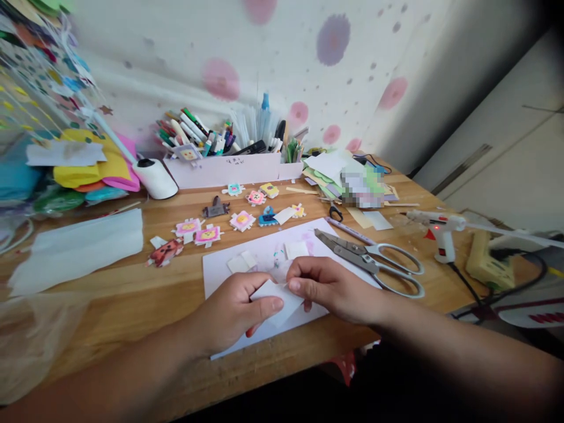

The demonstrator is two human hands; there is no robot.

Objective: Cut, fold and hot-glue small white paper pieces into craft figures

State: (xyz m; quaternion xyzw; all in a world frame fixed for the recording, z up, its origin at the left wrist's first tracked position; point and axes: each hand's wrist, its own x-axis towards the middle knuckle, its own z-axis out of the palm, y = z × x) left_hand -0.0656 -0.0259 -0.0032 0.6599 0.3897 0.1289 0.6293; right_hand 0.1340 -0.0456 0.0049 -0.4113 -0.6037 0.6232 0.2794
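Observation:
A small white paper piece is between my two hands, above a large white sheet on the wooden desk. My left hand grips its left side, thumb on top. At its upper right edge my right hand pinches it between thumb and fingers. Just beyond lie a folded white piece and another white piece. Large grey scissors lie to the right, their blade tips on the sheet. Several small coloured paper figures, such as a pink one, are spread behind the sheet.
A hot glue gun with a red light stands at the right, near a power strip. A pen box and a paper pile are at the back. White tissue lies left on the desk.

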